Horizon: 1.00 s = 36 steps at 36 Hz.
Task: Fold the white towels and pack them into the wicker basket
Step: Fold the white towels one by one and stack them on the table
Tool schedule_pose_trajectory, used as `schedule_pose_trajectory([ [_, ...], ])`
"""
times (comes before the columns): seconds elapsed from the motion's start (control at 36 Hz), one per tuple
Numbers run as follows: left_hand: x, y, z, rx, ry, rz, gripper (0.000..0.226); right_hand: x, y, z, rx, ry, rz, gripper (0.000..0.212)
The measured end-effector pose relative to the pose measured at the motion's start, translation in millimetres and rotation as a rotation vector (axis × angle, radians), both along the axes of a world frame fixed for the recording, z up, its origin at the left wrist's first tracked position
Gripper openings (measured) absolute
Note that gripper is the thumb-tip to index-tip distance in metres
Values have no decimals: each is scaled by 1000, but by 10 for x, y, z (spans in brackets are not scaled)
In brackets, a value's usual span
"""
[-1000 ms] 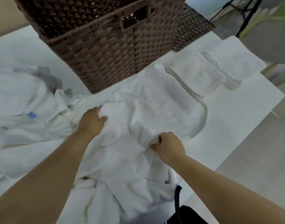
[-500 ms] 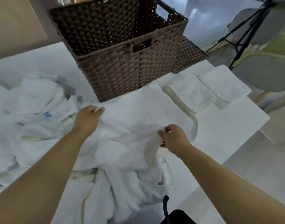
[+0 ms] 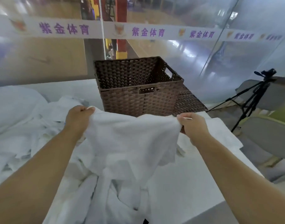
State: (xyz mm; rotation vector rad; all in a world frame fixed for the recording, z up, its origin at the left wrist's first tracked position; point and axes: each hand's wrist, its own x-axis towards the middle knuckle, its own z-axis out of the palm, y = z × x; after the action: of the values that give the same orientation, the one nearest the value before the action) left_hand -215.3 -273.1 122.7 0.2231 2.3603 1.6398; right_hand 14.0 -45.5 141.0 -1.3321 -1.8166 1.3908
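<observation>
Where towel (image 3: 132,139) lay bunched, now lifted, spread; left hand (image 3: 77,118), right hand (image 3: 192,126) each pinch top corner.

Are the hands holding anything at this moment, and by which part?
Yes. Both hands hold one white towel by its top edge: the left hand grips one upper corner, the right hand the other.
</observation>
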Motion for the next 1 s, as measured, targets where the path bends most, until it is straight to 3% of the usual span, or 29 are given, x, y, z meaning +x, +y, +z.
schedule_pose_trajectory([
  [0.14, 179, -2, 371, 138, 34, 147, 16, 61, 261, 397, 57, 100, 54, 13],
  [0.33, 454, -37, 815, 280, 105, 211, 19, 84, 453, 888, 239, 225, 73, 16],
  [0.39, 513, -70, 893, 348, 58, 196, 9, 100, 496, 1000, 242, 276, 103, 18],
  [0.53, 619, -169, 979, 472, -42, 139, 28, 163, 565, 1181, 175, 292, 219, 39],
  [0.75, 798, -231, 951, 452, -17, 89, 34, 262, 597, 1194, 444, 167, 299, 36],
  [0.86, 882, -241, 966, 498, 15, 169, 10, 308, 638, 1167, 537, 83, 337, 36],
  [0.92, 918, -254, 944, 441, 97, 202, 8, 327, 666, 1159, 577, 43, 367, 37],
  [1.0, 994, -253, 886, 295, 280, 246, 21, 335, 719, 1143, 636, -22, 385, 36],
])
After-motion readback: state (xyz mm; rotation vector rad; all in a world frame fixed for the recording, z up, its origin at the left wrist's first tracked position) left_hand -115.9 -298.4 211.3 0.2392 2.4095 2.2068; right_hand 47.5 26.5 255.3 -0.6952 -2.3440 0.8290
